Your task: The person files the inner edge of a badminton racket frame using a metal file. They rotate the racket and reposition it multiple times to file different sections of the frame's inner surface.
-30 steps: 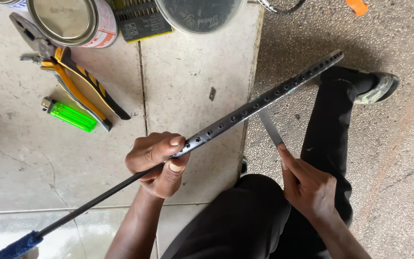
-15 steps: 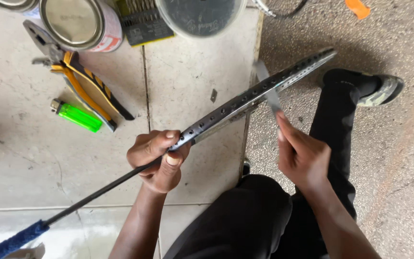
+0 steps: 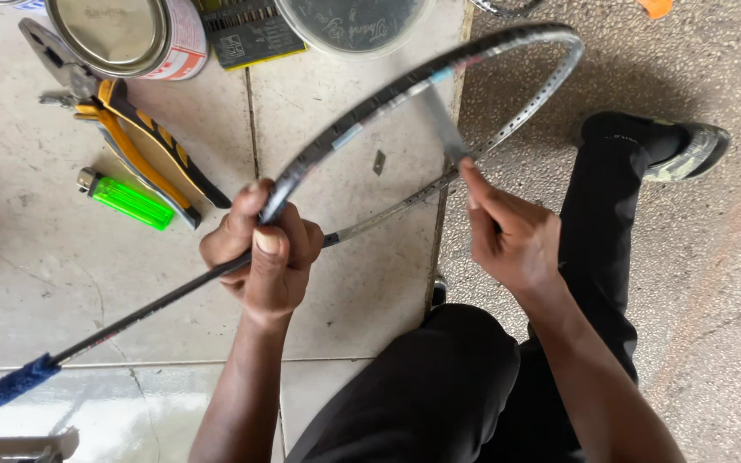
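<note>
Since half a second ago you have rolled the racket frame (image 3: 439, 81) from edge-on to nearly flat, so its open, unstrung hoop now faces the camera in the upper middle of the picture. Your left hand (image 3: 263, 257) is closed tight around the frame at the throat, thumb on top, with the dark shaft running down to the blue grip (image 3: 6, 390) at the lower left. Your right hand (image 3: 512, 240) pinches a thin grey strip (image 3: 441, 124) between thumb and forefinger, its upper end lying against the hoop's rim.

By the look of it, you are working that strip along the perforated rim, and the next move calls for a steady left-hand hold while the right keeps the strip lined up with the holes.

Beyond the hands, on the tiled floor (image 3: 62, 291), yellow-handled pliers (image 3: 143, 146) lie at the upper left beside a green lighter (image 3: 126, 199), with a metal tin (image 3: 126, 34) above them. Your black-trousered leg and shoe (image 3: 675, 146) stretch over the rough concrete on the right.
</note>
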